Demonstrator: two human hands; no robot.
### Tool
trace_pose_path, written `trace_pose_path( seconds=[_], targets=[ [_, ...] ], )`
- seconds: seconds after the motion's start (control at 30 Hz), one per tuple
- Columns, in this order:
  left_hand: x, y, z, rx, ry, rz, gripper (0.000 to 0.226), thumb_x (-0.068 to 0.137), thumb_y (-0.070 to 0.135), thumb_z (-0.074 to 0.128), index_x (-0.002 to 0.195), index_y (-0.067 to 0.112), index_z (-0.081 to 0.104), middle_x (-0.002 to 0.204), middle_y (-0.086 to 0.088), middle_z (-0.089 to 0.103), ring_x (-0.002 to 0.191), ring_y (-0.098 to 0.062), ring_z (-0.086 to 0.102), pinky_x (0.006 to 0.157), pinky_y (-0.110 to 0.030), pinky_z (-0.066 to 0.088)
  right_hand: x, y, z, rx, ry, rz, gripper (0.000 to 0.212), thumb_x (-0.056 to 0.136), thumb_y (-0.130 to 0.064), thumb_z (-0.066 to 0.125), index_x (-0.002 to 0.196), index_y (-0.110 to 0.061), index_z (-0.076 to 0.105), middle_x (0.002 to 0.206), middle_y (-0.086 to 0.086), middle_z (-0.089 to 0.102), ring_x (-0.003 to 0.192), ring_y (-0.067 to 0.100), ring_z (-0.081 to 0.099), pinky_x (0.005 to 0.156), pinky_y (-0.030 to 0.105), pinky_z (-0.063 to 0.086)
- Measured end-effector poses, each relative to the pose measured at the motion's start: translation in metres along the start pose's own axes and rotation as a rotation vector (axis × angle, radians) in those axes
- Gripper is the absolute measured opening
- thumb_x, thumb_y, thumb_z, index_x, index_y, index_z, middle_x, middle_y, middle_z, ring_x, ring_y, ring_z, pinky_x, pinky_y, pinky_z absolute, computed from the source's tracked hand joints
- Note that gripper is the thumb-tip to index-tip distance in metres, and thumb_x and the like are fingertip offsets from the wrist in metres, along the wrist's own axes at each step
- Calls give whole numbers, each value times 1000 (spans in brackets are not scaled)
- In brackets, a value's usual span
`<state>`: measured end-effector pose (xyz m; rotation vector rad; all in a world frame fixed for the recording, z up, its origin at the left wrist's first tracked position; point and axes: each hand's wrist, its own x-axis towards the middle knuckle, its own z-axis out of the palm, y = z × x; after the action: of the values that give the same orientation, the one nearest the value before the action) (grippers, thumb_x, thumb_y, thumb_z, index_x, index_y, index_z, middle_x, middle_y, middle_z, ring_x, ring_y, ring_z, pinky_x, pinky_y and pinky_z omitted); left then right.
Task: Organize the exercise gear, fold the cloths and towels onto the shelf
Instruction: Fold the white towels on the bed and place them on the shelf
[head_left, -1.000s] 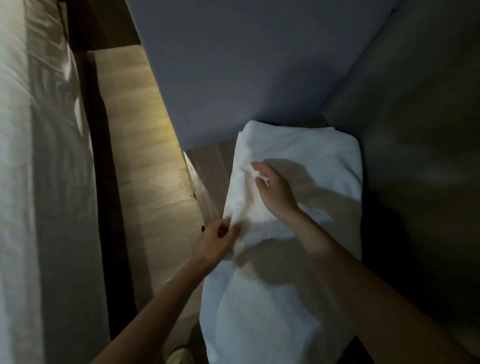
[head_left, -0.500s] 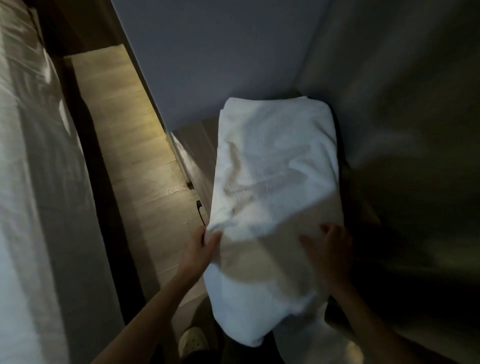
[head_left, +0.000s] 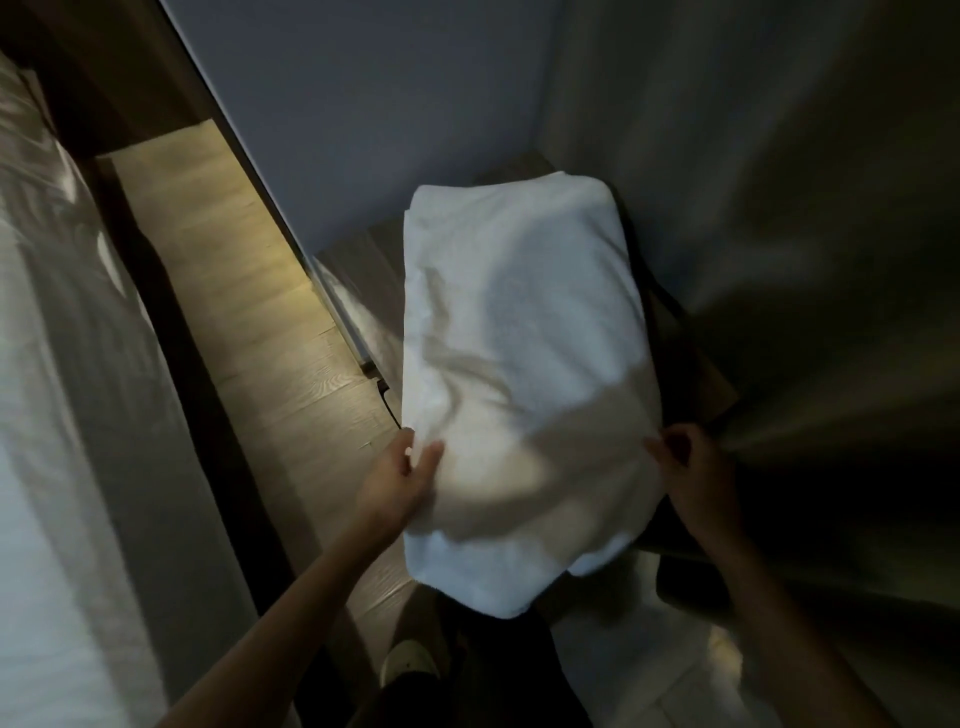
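A white towel (head_left: 524, 364) lies folded lengthwise on a small wooden shelf surface (head_left: 358, 280) in a corner, its near end hanging over the front edge. My left hand (head_left: 402, 478) holds the towel's left near edge, thumb on top of the cloth. My right hand (head_left: 693, 478) is at the towel's right near edge, fingers curled against the cloth in shadow.
A grey wall (head_left: 374, 104) stands behind the shelf and a dark curtain (head_left: 779, 208) hangs at the right. A lit wooden floor strip (head_left: 234, 291) runs along the left beside a white bed (head_left: 47, 415). My shoe (head_left: 408, 662) shows below.
My right hand left the middle of the towel and came to its right near edge. The left hand shifted its hold along the left edge. The towel now lies smoother and narrower.
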<state>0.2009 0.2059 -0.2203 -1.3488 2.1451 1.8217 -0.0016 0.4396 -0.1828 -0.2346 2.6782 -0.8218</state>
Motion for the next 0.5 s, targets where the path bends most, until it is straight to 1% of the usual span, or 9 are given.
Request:
trace_pose_path(
  seconds=[0.03,0.07,0.13,0.2,0.27,0.33,0.4,0.43,0.5],
  targets=[
    [2,-7,8,96,-7,-14,30,96,43,47,111,17,52,99,-3,63,82,-12,61,63,-24,49,-2,5,3,-16,25,17,26,91,-17,63,108,2,60,105,24,64,96,34,60,76,32,39],
    [5,-15,16,165,-6,-71,33,97,39,48,112,10,53,104,-11,63,84,-17,60,68,-29,49,-5,8,9,-35,23,40,24,92,-14,62,108,3,60,106,25,63,98,37,60,78,35,41],
    [9,-25,28,190,6,-238,41,96,35,50,119,1,52,115,-18,58,93,-24,56,77,-33,45,-7,10,22,-40,-21,83,25,91,-8,60,111,6,58,111,27,61,104,40,57,84,41,42],
    [7,-33,30,187,-6,-272,44,92,38,58,118,4,53,110,-11,59,87,-17,55,70,-25,44,-9,9,26,25,-21,148,31,87,-4,63,114,7,53,115,28,57,107,40,55,88,44,41],
    [2,-40,24,134,-78,-232,39,82,44,70,104,14,58,95,2,62,74,-7,60,56,-15,43,-13,14,25,109,23,216,44,81,0,67,119,8,46,120,28,51,110,41,52,91,47,41],
    [-9,-45,18,29,-199,-235,35,72,50,75,91,24,62,85,11,69,69,0,66,49,-8,46,-20,20,25,239,4,323,56,79,3,69,126,10,40,128,27,46,116,40,49,96,46,41],
    [-21,-49,14,-18,-314,-216,32,70,53,76,91,34,62,81,23,71,74,12,64,52,-4,46,-27,23,26,407,-98,443,66,81,7,68,137,9,33,139,25,42,125,38,45,102,48,39],
    [-25,-50,12,-22,-338,-186,33,70,55,74,94,36,62,84,29,69,77,11,64,57,-5,50,-29,24,26,464,-156,472,70,82,7,67,141,7,31,143,23,40,128,37,44,104,48,38],
    [-29,-49,10,-41,-306,-114,32,74,56,68,96,34,63,88,27,70,82,3,67,67,-15,57,-32,25,23,522,-263,468,72,84,4,67,145,1,29,147,19,39,131,36,42,106,50,38]
  ],
)
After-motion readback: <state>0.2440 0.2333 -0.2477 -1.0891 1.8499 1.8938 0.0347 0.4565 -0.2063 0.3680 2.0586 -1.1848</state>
